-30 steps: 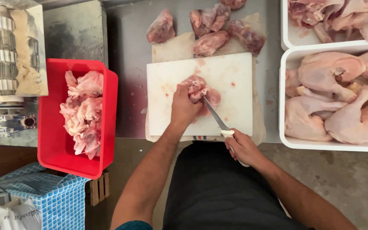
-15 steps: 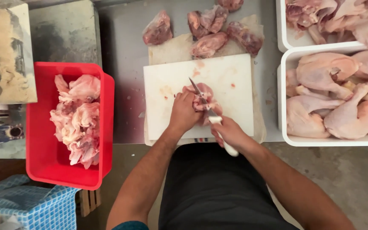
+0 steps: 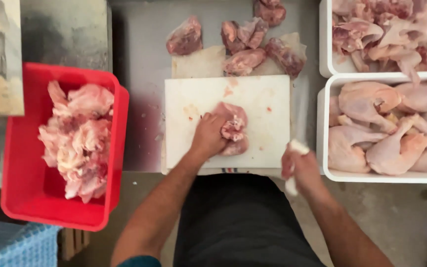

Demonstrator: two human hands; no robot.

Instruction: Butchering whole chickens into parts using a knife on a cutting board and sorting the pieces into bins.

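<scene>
Both hands are working at the white cutting board [image 3: 268,106]. Left hand [image 3: 208,136] is gripping a raw chicken piece [image 3: 233,128] near the board's middle, fingers curled around its left side and pressing it down. Right hand [image 3: 300,165] is clenching a white-handled knife [image 3: 295,165] just past the board's near right corner; the blade is blurred and cannot be made out. Half a second ago that hand was over the board with the blade at the meat; now it is pulled back off the board, clear of the chicken, while the left hand is keeping its hold.

Beyond the board's far edge, cut chicken pieces [image 3: 245,62] are lying on the steel worktop [image 3: 139,59]. Left of the board, a red tub [image 3: 16,198] is holding pale chicken trimmings [image 3: 77,138]. At the right edge, a white tray [image 3: 324,163] is carrying whole chicken legs [image 3: 381,131], with a second white tray [image 3: 326,62] of darker pieces behind it.
</scene>
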